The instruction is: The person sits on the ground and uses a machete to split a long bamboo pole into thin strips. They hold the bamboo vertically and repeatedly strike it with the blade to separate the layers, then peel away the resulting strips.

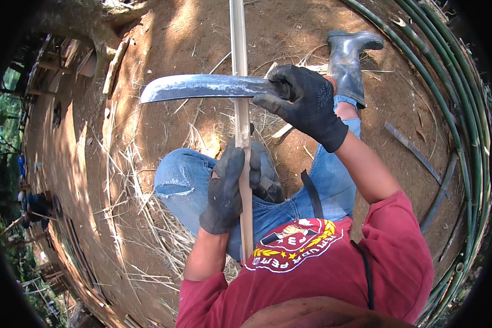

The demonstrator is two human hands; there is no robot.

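My right hand (306, 101), in a black glove, is closed round the handle end of a machete (202, 86). Its broad, worn steel blade points left and lies across a long pale bamboo strip (239, 49). Lower down, my left hand (227, 183), gloved in black too, grips that strip, with fingers showing on both sides of it. The strip runs from the top edge of the picture down to my lap, over my bent left leg. The machete's handle is mostly hidden inside my right glove.
Thin bamboo shavings (147, 218) litter the dirt ground (164, 44) on the left. Long green bamboo poles (464, 109) curve along the right side. A flat grey strip (413, 150) lies near them. My right leg, in a rubber boot (347, 63), stretches forward.
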